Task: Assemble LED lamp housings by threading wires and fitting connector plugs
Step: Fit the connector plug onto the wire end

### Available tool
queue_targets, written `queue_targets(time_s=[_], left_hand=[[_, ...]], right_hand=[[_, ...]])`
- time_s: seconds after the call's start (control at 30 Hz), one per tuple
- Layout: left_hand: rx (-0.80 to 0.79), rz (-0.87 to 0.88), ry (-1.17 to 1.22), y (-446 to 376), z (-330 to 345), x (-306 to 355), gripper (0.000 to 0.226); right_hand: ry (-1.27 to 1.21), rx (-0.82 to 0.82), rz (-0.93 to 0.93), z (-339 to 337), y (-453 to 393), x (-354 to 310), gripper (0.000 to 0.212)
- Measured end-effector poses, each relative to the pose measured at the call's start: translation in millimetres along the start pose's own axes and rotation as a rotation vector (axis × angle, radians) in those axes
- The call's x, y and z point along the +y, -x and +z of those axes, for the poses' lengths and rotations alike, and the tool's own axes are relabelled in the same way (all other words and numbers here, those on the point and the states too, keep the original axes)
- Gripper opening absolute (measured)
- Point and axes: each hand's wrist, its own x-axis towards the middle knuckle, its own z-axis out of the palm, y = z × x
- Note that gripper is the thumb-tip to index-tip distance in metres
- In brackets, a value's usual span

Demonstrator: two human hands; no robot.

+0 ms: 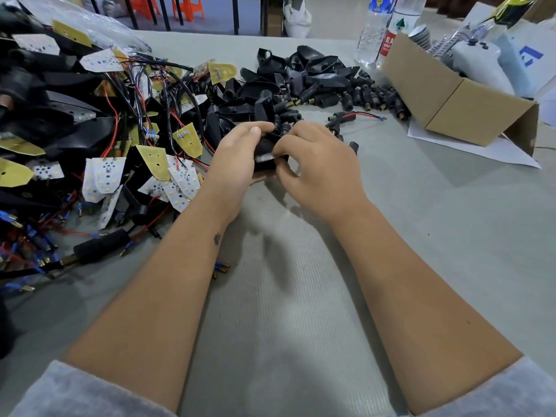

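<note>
A black lamp housing (266, 159) with a white LED board showing at its edge is held just above the grey table, at the centre of the head view. My left hand (237, 155) grips the housing from the left, thumb over its top. My right hand (319, 164) pinches at the housing's right edge with curled fingers; what sits under the fingertips is hidden. A heap of empty black housings (288, 76) lies behind the hands, with black connector plugs (376, 96) spread to its right.
A large tangle of wired LED boards (144, 145) and assembled lamps fills the left side. An open cardboard box (457, 97) lies on its side at the right, with water bottles (382, 31) behind it. One plug with a red wire (352, 116) lies near the box.
</note>
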Motion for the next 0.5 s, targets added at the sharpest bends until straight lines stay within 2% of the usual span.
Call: queue_targets(time_s=[0.13,0.3,0.5], left_hand=[[0.012,-0.021,0.012,1.4,0.9,0.2,0.031],[-0.111,-0.089,0.229,1.7,-1.3,1.5,0.021],[-0.171,-0.08,0.081,1.4,-2.6,1.0,0.044]], right_hand=[[-0.022,0.075,0.083,-0.6,0.1,0.3,0.007],[-0.073,0.021,0.154,2.3,0.8,1.4,0.005],[-0.222,-0.1,0.254,-1.2,-0.6,6.6,0.012]])
